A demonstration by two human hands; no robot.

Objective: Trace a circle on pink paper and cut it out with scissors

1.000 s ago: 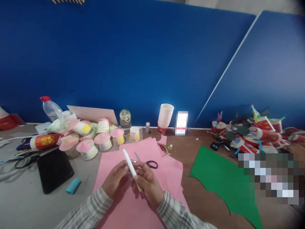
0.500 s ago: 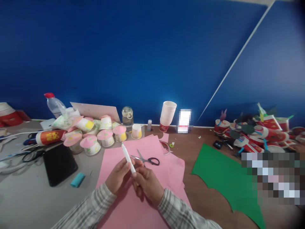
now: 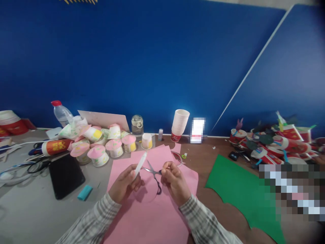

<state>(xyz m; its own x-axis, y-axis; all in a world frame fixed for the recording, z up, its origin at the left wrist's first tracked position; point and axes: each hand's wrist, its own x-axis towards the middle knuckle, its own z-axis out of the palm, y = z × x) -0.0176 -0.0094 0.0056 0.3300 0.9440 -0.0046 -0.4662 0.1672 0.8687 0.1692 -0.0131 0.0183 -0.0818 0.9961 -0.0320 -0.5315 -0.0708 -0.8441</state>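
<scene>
My left hand (image 3: 125,181) is closed around a slim white pen (image 3: 140,165), which tilts up to the right. My right hand (image 3: 175,179) has its thumb and fingers pinched together; whatever they hold, if anything, is hidden. Below and between the hands, scissors (image 3: 153,172) with dark handles lie partly open on large pink paper (image 3: 149,222). One handle loop is covered by my right hand. A rounded pink edge shows under my left hand.
Decorated cups with pink tops (image 3: 98,156) crowd the left, beside a black tablet-like slab (image 3: 66,176) and a turquoise piece (image 3: 85,192). A cup stack (image 3: 180,123) leans at the wall. Green paper (image 3: 241,193) and heaped red cups (image 3: 269,149) lie right.
My hands have moved apart: the right went up and right over a scissors handle, leaving the pen in my left. The pen now leans right instead of left.
</scene>
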